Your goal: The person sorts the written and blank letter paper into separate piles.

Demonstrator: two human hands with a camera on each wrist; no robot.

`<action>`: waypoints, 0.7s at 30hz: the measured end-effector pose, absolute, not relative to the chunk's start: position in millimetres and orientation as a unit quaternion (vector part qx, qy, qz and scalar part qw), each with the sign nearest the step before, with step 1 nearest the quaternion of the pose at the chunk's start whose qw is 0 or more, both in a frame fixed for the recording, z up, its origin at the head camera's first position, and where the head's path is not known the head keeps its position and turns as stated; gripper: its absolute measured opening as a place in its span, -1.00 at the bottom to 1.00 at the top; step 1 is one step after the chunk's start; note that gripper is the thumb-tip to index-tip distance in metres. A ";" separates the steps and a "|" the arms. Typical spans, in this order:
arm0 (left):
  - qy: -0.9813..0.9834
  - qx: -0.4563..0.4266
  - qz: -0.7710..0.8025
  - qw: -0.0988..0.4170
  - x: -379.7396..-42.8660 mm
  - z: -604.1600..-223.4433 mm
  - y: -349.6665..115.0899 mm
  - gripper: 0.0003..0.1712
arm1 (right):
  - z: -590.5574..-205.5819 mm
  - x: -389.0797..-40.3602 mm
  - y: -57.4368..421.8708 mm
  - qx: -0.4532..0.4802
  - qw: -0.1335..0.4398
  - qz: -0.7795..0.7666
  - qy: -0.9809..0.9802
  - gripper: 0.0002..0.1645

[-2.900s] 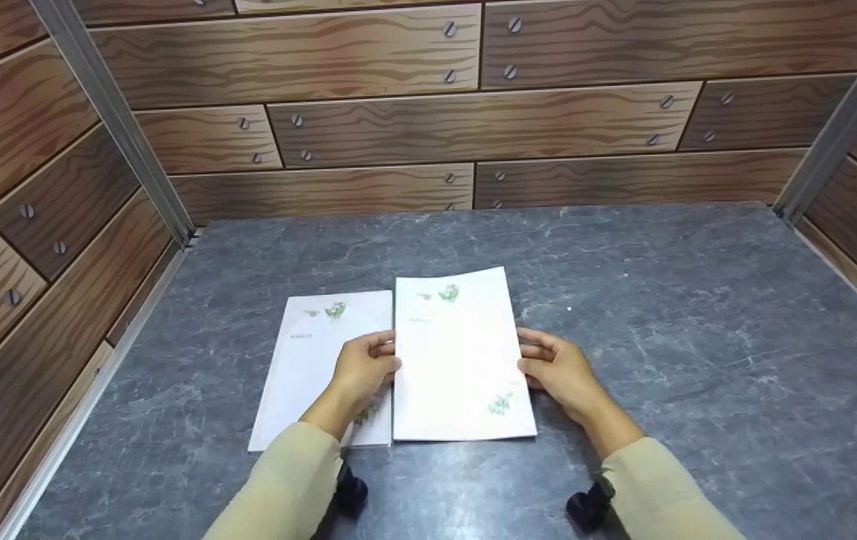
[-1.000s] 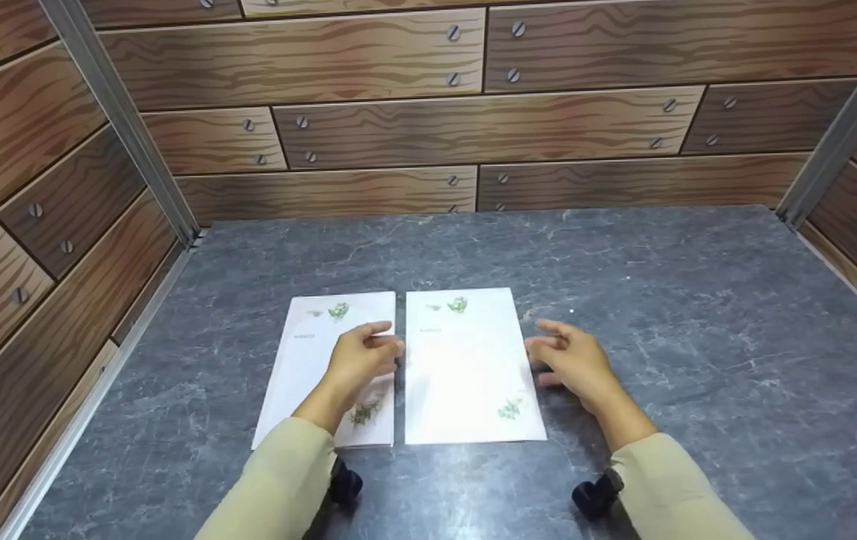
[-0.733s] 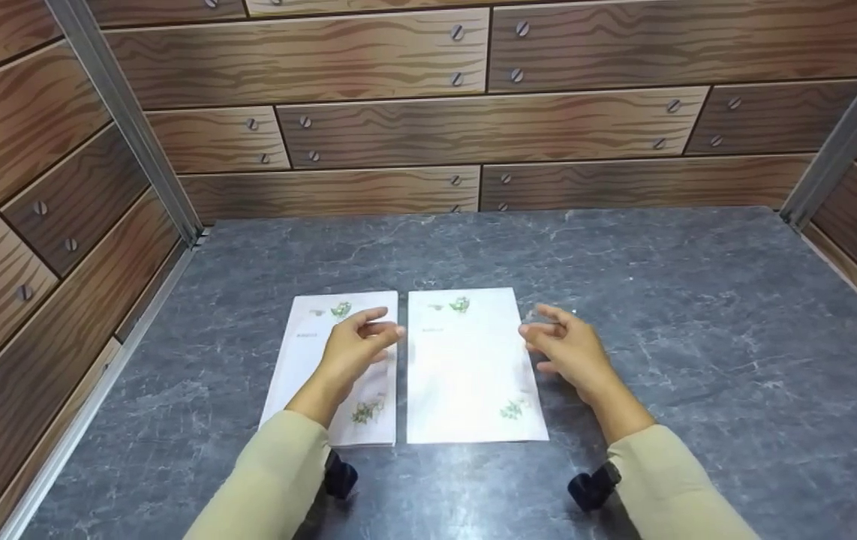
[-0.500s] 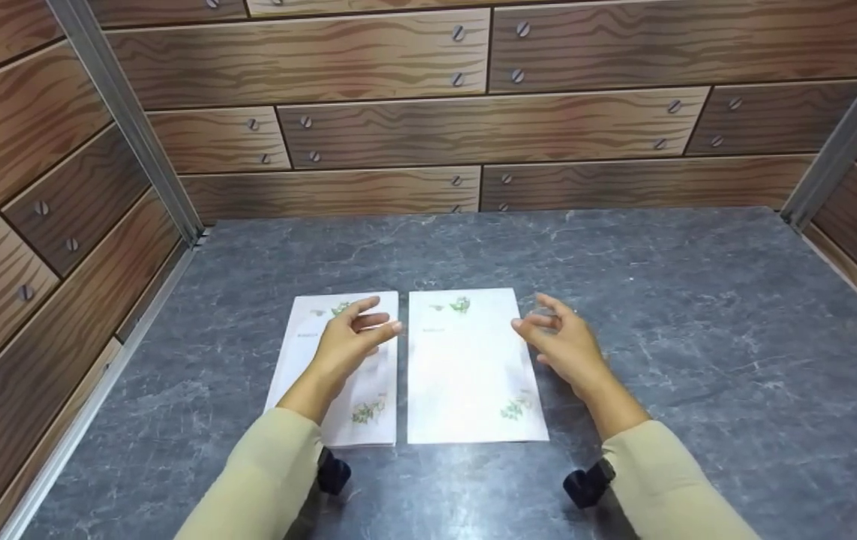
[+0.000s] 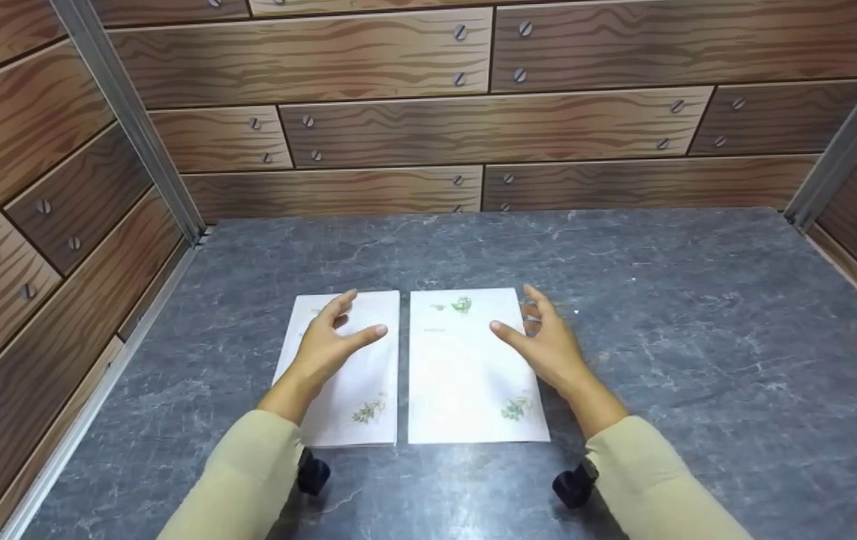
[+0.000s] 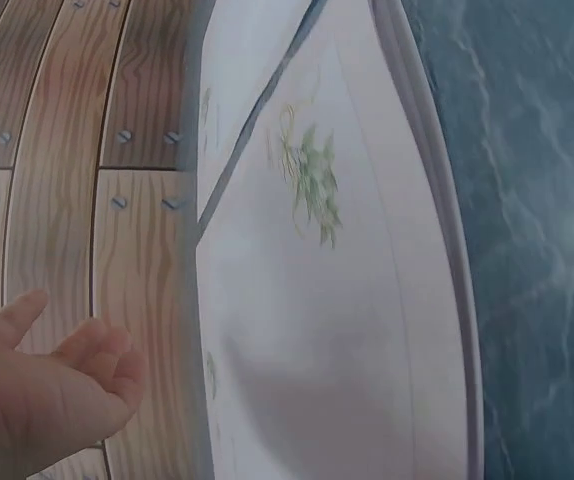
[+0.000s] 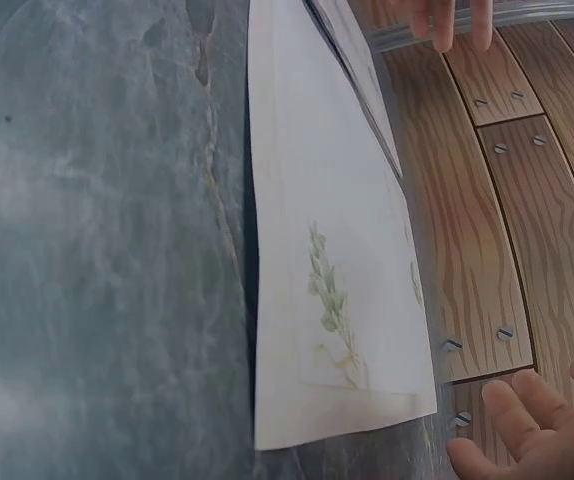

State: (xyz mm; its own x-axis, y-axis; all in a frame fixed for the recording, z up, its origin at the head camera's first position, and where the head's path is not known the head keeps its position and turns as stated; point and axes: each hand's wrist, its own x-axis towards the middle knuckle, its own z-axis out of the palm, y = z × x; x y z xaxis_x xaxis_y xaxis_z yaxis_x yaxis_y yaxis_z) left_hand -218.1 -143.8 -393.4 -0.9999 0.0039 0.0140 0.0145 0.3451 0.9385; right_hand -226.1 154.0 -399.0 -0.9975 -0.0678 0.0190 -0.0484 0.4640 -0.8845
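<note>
Plank-patterned walls (image 5: 368, 60), grey marbled tabletop (image 5: 706, 352), white papers (image 5: 458, 379)

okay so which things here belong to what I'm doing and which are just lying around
Likely part of the job:
left printed paper, under your left hand
right printed paper, beside it, near your right hand

Probably not:
white speck, loose on the table
wood-patterned wall, just backdrop
</note>
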 end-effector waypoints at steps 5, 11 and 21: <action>-0.835 -0.003 -0.550 0.004 -216.3 -396.2 -155.5 0.08 | -402.2 -225.8 144.9 -0.047 -0.011 -0.501 0.864 0.14; -0.844 -0.007 -0.536 0.012 -215.8 -400.3 -168.7 0.12 | -407.2 -225.5 133.8 -0.053 -0.040 -0.483 0.873 0.21; -0.842 -0.010 -0.540 -0.001 -212.0 -404.9 -196.0 0.16 | -411.6 -224.3 112.2 -0.049 -0.054 -0.454 0.888 0.29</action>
State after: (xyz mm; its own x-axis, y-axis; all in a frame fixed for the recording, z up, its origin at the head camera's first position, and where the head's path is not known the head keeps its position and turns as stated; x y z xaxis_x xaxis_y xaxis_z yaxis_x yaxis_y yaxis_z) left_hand -212.0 -196.0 -404.9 -0.9998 0.0177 0.0082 0.0148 0.4164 0.9090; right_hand -224.3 112.2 -411.6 -0.9895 -0.0372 0.1397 -0.1351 0.5827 -0.8014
